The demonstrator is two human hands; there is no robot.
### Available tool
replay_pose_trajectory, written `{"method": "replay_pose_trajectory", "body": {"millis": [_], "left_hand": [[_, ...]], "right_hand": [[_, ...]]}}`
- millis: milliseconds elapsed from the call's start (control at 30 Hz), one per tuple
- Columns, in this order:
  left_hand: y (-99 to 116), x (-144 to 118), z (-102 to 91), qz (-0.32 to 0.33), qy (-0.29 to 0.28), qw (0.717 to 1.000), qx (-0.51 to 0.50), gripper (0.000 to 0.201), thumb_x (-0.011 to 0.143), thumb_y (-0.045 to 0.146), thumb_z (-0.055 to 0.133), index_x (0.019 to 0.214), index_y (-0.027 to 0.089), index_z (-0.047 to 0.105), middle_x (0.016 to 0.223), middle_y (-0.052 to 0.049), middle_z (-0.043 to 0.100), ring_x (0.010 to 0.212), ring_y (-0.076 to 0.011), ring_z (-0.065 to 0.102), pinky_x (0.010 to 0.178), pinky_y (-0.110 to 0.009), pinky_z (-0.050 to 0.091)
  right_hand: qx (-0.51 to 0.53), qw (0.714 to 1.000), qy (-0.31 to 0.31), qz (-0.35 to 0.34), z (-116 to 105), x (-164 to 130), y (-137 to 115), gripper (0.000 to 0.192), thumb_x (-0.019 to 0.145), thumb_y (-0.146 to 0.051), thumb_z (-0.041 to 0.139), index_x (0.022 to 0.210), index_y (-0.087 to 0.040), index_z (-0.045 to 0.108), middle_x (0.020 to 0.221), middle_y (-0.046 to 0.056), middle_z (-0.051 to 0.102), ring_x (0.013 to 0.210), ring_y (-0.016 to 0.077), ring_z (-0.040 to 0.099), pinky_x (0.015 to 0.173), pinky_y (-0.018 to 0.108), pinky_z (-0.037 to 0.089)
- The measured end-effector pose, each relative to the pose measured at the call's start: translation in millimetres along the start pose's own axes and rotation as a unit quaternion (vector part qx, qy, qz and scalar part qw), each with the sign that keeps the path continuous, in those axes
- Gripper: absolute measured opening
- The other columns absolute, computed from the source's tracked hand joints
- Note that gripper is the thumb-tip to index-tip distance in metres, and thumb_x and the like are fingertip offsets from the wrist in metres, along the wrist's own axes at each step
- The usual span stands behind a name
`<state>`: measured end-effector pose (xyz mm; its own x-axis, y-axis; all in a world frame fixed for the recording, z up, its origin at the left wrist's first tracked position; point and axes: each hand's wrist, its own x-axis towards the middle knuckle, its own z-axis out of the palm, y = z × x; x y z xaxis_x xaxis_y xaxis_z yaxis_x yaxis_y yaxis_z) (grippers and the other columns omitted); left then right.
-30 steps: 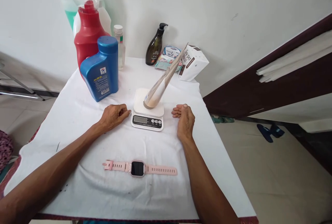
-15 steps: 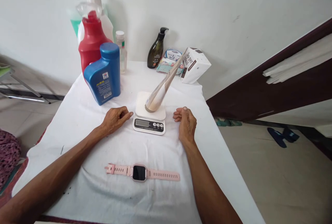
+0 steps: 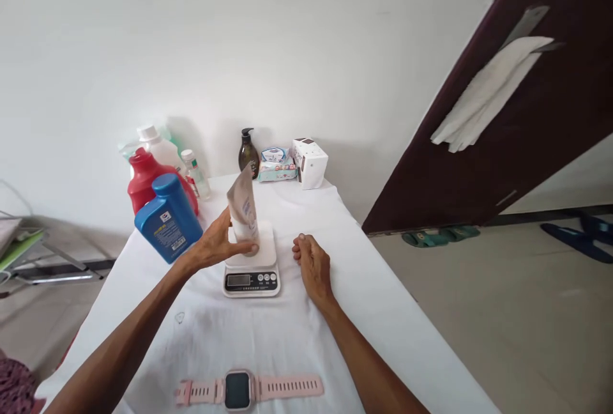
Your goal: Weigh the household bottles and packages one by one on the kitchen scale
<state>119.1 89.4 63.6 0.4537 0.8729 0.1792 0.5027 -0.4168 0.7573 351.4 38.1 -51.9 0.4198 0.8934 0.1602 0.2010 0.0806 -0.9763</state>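
Note:
A white kitchen scale [image 3: 251,273] sits in the middle of the white-covered table [image 3: 335,312]. A pale squeeze tube [image 3: 244,213] stands cap-down on its platform. My left hand [image 3: 215,245] is closed around the lower part of the tube. My right hand [image 3: 311,264] rests on the cloth just right of the scale, fingers loosely curled, holding nothing. A pink smartwatch [image 3: 242,390] lies flat near the front edge.
At the back left stand a blue bottle [image 3: 167,217], a red jug [image 3: 148,177] and clear bottles. A dark pump bottle [image 3: 248,153], wipes packs [image 3: 275,168] and a white carton [image 3: 310,161] line the wall. A dark door [image 3: 502,114] leans at right.
My left hand moved from the cloth to the tube and took hold of it; the tube went from leaning right to nearly upright. The camera tilted up and back.

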Motion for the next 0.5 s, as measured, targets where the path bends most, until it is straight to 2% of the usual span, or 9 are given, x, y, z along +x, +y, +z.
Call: {"method": "replay_pose_trajectory", "body": {"millis": [67,100,200,267,400,500], "left_hand": [[4,9,0.7,-0.030,-0.046,0.998,-0.015,0.047,0.077,0.043,0.084,0.116,0.018,0.071,0.121,-0.011,0.077,0.116,-0.0323,0.071,0.103,-0.047,0.058],[6,12,1.5,-0.037,-0.051,0.998,-0.015,0.041,0.078,0.042,0.083,0.109,0.018,0.073,0.115,-0.010,0.079,0.111,-0.0323,0.073,0.100,-0.047,0.059],[11,24,6.2,-0.036,-0.014,0.999,0.005,0.038,0.074,0.042,0.085,0.102,0.019,0.074,0.106,-0.008,0.081,0.103,-0.0329,0.075,0.094,-0.047,0.061],[15,43,12.4,-0.029,0.020,0.999,0.003,0.041,0.071,0.044,0.088,0.100,0.018,0.074,0.104,-0.009,0.081,0.101,-0.0333,0.075,0.090,-0.046,0.061],[19,114,35.7,0.010,0.066,0.997,-0.045,0.041,0.072,0.048,0.088,0.094,0.017,0.074,0.100,-0.011,0.080,0.098,-0.0336,0.074,0.083,-0.043,0.060],[14,178,61.1,0.027,0.118,0.992,-0.037,0.039,0.065,0.039,0.092,0.090,0.017,0.072,0.097,-0.011,0.078,0.096,-0.0329,0.073,0.085,-0.043,0.057]], "right_hand": [[-0.009,1.000,-0.007,-0.002,0,1,0,0.059,0.100,-0.076,0.038,0.080,-0.024,0.058,0.076,0.006,0.069,0.070,0.0227,0.064,0.069,0.035,0.049],[-0.018,1.000,-0.010,-0.003,0,2,0,0.058,0.101,-0.074,0.036,0.079,-0.025,0.057,0.076,0.006,0.070,0.071,0.0228,0.065,0.070,0.035,0.048],[-0.053,0.999,-0.009,-0.011,2,4,0,0.054,0.103,-0.068,0.030,0.076,-0.026,0.050,0.074,0.005,0.069,0.070,0.0228,0.064,0.069,0.034,0.043],[-0.077,0.997,-0.005,-0.026,4,6,1,0.051,0.104,-0.064,0.028,0.075,-0.027,0.045,0.072,0.004,0.067,0.067,0.0223,0.061,0.067,0.033,0.039],[-0.099,0.994,-0.007,-0.048,6,7,5,0.044,0.105,-0.057,0.031,0.077,-0.027,0.043,0.069,0.001,0.063,0.063,0.0203,0.056,0.065,0.032,0.034],[-0.099,0.994,-0.007,-0.050,6,8,7,0.042,0.105,-0.055,0.033,0.076,-0.026,0.043,0.067,0.000,0.061,0.061,0.0193,0.054,0.064,0.031,0.033]]}}
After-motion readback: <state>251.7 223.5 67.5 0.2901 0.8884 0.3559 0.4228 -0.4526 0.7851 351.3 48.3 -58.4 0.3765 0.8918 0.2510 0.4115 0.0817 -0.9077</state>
